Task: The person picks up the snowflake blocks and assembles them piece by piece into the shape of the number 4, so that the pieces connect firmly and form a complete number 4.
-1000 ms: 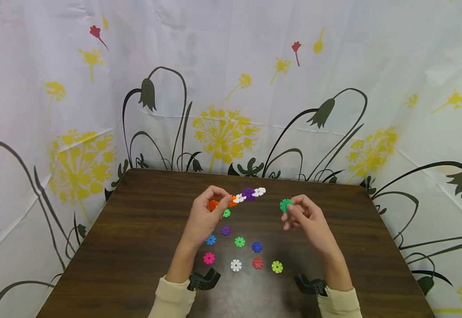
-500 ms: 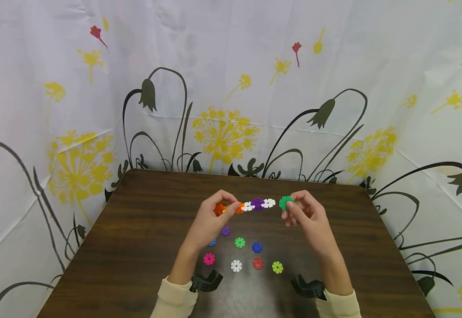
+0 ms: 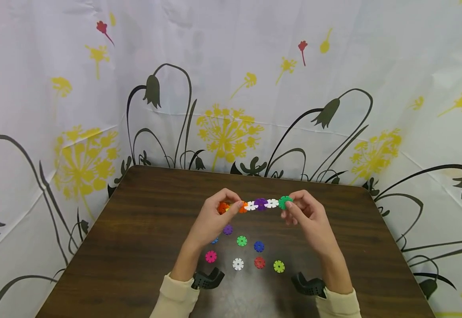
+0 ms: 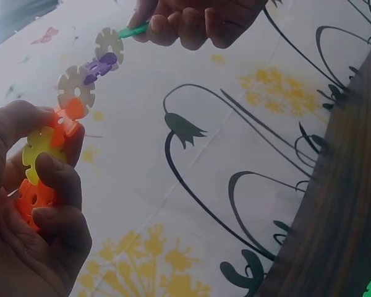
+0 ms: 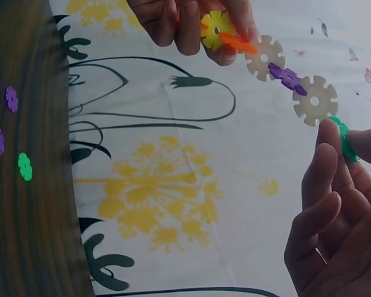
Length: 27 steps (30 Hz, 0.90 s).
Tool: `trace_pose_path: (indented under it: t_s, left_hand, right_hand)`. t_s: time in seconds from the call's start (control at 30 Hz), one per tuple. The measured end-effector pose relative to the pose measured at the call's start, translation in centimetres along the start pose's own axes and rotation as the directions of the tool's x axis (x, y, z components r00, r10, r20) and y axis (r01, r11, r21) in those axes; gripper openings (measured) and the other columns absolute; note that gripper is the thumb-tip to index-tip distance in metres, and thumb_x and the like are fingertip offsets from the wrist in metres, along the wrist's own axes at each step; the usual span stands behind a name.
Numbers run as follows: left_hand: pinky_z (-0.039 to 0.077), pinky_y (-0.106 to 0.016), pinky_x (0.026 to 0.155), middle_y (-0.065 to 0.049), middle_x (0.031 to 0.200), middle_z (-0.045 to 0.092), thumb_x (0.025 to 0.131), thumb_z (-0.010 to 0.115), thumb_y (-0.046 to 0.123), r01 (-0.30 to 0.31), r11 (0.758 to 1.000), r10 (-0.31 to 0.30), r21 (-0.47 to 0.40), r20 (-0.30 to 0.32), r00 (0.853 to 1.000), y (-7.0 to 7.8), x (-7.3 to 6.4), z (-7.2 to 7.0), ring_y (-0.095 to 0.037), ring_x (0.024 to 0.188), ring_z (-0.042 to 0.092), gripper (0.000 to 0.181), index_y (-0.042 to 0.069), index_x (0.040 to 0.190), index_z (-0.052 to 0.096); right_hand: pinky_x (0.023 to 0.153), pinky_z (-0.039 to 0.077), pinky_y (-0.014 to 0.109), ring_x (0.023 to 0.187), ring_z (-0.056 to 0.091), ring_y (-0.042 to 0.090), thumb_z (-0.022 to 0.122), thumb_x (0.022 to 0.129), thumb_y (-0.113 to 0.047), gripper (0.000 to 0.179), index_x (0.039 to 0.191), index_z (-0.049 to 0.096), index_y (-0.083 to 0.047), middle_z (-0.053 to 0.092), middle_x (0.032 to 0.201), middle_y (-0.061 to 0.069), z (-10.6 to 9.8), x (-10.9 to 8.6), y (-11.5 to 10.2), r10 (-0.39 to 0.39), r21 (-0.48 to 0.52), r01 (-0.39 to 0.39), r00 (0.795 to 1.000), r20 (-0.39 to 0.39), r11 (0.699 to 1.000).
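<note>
My left hand (image 3: 214,217) grips a chain of interlocking notched discs above the table. In the left wrist view an orange disc (image 4: 34,201), a yellow disc (image 4: 40,153) and a second orange disc (image 4: 68,120) lie among its fingers. Beyond them run a white disc (image 4: 76,91), a purple disc (image 4: 99,68) and a white end disc (image 4: 109,48). My right hand (image 3: 308,216) pinches a green disc (image 3: 284,202) between thumb and forefinger. Its edge meets the white end disc (image 5: 315,101); whether the slots are engaged, I cannot tell.
Several loose discs lie on the brown table (image 3: 143,247) below the hands, among them pink (image 3: 211,256), white (image 3: 238,264), red (image 3: 259,263), yellow-green (image 3: 279,266), blue (image 3: 259,246), green (image 3: 242,240) and purple (image 3: 228,229). A flower-printed curtain (image 3: 231,88) hangs behind.
My left hand has brought the chain rightward and slightly down, so its white end now meets the green disc. The right hand has barely moved and keeps its pinch.
</note>
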State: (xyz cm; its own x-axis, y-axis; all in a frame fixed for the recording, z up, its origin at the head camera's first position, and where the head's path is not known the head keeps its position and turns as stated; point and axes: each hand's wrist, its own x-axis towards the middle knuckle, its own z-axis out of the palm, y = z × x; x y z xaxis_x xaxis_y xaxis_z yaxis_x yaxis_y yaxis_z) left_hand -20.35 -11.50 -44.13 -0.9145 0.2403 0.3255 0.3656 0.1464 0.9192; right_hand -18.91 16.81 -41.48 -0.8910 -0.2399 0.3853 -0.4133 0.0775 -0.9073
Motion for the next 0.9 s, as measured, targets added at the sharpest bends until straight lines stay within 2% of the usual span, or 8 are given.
trace_pose_path:
  t_s: [0.17,0.4,0.53,0.67,0.9]
  left_hand:
    - [0.051,-0.026,0.064,-0.003,0.103,0.071,0.106,0.071,0.024,-0.005,1.000,0.005,0.006,0.011,1.000,0.0,0.1,0.0,-0.021,0.078,0.061,0.008,0.019,0.111,0.070]
    - [0.053,-0.026,0.068,-0.003,0.103,0.071,0.106,0.071,0.023,-0.009,1.000,0.008,0.012,0.007,1.000,-0.1,0.1,0.1,-0.021,0.082,0.064,0.007,0.018,0.110,0.070]
    - [0.049,-0.024,0.061,-0.002,0.099,0.072,0.105,0.073,0.024,-0.010,1.000,0.010,0.008,-0.006,1.000,-0.2,0.1,0.1,-0.017,0.075,0.061,0.006,0.019,0.108,0.071]
    - [0.043,-0.023,0.055,-0.002,0.094,0.072,0.103,0.076,0.022,-0.021,1.000,0.020,-0.018,-0.046,0.999,-0.3,0.0,0.1,-0.015,0.068,0.055,0.005,0.019,0.105,0.073]
    - [0.046,-0.022,0.058,-0.004,0.095,0.072,0.103,0.075,0.020,-0.027,0.999,0.025,-0.036,-0.053,0.998,-0.7,0.3,0.2,-0.025,0.073,0.060,0.005,0.017,0.106,0.072]
  right_hand:
    - [0.065,0.060,0.027,0.069,0.061,0.014,0.058,0.109,-0.001,0.009,0.116,0.059,0.004,0.070,0.085,0.004,0.0,0.1,0.1,0.002,-0.003,-0.002,1.000,0.009,1.000]
    - [0.066,0.061,0.027,0.068,0.062,0.017,0.061,0.108,-0.003,0.008,0.114,0.062,0.002,0.071,0.085,0.005,0.2,0.1,0.1,0.021,-0.036,-0.021,1.000,0.003,0.999]
    - [0.071,0.062,0.027,0.072,0.067,0.016,0.062,0.107,-0.002,0.006,0.112,0.064,0.002,0.071,0.081,0.009,0.5,0.0,0.1,0.007,-0.083,-0.006,1.000,0.002,0.997]
    - [0.074,0.062,0.028,0.075,0.070,0.016,0.062,0.107,-0.003,0.007,0.112,0.066,-0.001,0.071,0.080,0.010,0.9,-0.1,0.1,-0.004,-0.131,0.005,1.000,0.010,0.991]
    - [0.068,0.059,0.028,0.073,0.068,0.017,0.064,0.107,-0.005,0.005,0.110,0.068,-0.005,0.070,0.078,0.008,1.2,0.4,0.3,0.014,-0.172,-0.015,1.000,-0.008,0.985]
